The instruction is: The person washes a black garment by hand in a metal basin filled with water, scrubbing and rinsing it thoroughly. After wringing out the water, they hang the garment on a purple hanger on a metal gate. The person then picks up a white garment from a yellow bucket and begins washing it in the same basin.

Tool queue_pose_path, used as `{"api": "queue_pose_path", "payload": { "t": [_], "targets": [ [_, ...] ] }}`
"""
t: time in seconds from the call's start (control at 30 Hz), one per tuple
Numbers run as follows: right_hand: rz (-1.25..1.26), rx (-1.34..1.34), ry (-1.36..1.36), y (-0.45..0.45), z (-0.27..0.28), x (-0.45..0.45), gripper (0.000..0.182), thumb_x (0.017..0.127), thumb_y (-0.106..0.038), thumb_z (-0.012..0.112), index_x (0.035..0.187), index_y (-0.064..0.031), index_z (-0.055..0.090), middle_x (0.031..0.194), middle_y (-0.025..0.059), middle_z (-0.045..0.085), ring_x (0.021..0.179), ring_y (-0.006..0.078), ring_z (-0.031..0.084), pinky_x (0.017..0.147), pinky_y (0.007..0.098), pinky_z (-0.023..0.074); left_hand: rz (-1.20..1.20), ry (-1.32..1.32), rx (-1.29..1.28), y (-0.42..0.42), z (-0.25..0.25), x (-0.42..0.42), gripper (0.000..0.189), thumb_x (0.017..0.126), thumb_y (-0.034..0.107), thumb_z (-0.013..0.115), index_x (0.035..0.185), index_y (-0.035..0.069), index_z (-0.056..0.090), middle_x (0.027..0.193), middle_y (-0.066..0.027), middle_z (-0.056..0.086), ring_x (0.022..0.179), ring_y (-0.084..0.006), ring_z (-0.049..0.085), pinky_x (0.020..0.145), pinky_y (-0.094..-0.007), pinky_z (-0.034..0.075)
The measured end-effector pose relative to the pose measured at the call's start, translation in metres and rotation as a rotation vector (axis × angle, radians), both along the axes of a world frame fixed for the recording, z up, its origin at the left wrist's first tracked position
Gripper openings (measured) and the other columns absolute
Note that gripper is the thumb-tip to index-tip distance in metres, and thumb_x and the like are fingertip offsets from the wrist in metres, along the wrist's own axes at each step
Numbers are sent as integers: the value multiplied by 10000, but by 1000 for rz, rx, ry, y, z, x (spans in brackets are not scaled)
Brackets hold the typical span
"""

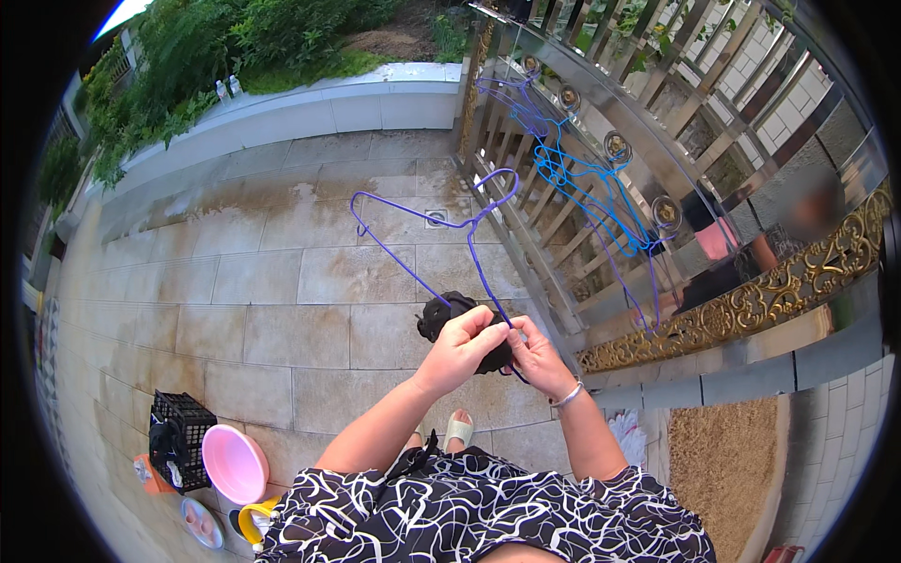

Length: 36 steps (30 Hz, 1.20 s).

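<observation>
My left hand (457, 348) and my right hand (536, 352) meet in front of my body, thumbs close together. Between them they grip a purple clothes hanger (405, 264) and a bunched black cloth item (438, 320). The hanger's hook points up and away from me, and its lower end passes through the black fabric. What kind of garment the cloth is, I cannot tell. Past my hands on the right, blue hangers (584, 186) and further purple hangers (616, 271) hang on a shiny metal gate.
The metal gate (676, 134) with gold ornament stands close on the right. At the lower left are a black plastic crate (184, 429), a pink basin (236, 464) and a yellow container (250, 524). A low white wall (352, 105) runs across the back; a brown mat (725, 464) lies lower right.
</observation>
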State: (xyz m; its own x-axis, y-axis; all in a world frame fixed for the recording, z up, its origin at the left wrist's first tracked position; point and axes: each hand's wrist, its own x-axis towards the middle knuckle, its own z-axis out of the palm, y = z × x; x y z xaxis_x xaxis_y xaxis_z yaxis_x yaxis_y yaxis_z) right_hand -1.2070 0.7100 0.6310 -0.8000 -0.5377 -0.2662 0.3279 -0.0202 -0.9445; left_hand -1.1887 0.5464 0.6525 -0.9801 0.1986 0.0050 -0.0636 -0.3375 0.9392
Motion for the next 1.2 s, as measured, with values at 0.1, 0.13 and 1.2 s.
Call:
{"api": "queue_pose_path", "payload": {
  "t": [0.1,0.13,1.2],
  "targets": [
    [-143,-158,69,-4,-5,-2,256,907,-353,440,1007,-117,435,813,-56,511,704,11,472,606,173,423,-294,76,-145,8,14,4,233,863,189,550,715,59,426,658,67,415,616,-21,362,505,-212,321],
    [-63,-308,37,-5,-5,-6,262,907,-361,434,1011,-121,437,862,-57,507,754,7,470,639,165,417,-300,254,-399,11,16,8,269,857,223,563,729,44,408,621,23,396,582,-62,351,496,-250,324],
    [-267,255,302,-17,10,-1,268,843,-296,594,816,-78,442,601,-71,418,540,14,335,451,183,280,300,463,-904,-10,-32,9,403,643,146,733,934,-16,507,1060,-217,448,952,-363,508,800,-375,449]
  ]
}}
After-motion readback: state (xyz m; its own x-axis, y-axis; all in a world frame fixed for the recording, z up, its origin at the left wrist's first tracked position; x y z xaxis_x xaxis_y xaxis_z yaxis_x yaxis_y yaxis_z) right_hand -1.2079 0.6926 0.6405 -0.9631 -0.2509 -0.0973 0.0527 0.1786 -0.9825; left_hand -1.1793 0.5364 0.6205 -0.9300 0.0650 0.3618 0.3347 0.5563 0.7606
